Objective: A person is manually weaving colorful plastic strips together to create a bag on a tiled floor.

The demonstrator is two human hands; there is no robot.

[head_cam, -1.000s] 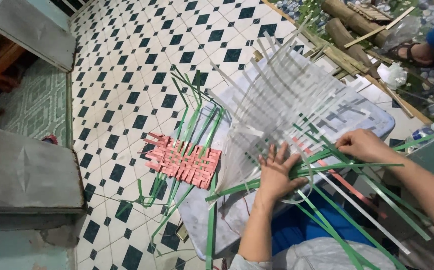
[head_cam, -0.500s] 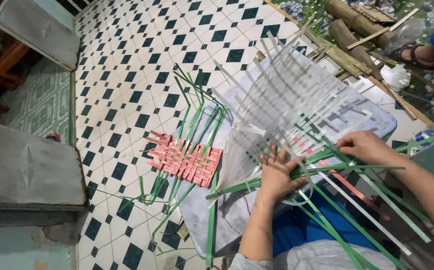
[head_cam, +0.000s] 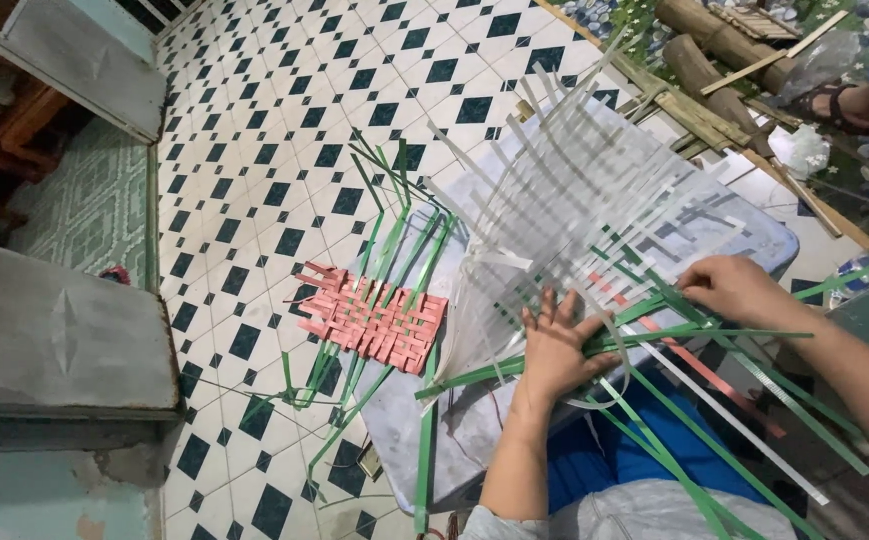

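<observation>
So the left hand (head_cam: 558, 345) is flat and spread, palm down, pressing on the weave of white strips (head_cam: 565, 215) where a few green strips (head_cam: 655, 335) cross under the fingers. The right hand (head_cam: 735, 288) sits just to the right, fingers curled down onto the same crossing; looks like it's pinching a green strip, but the fingertips are tucked under so I can't really tell. The weave lies on a pale grey-blue surface (head_cam: 755, 235), and the loose white ends fan out past its far edge toward the tiles.

Left of the hands, right at the surface's near-left edge, there's a small pink woven mat (head_cam: 370, 320) with green strip ends sticking out both ways, partly hanging over onto the black-and-white tiled floor (head_cam: 285, 150). Plenty of open floor beyond that on the left and far side. The right side is tighter: long green and white strips trail off toward the lower right over blue cloth (head_cam: 595, 470), and logs (head_cam: 700, 65) lie along the far right edge.
</observation>
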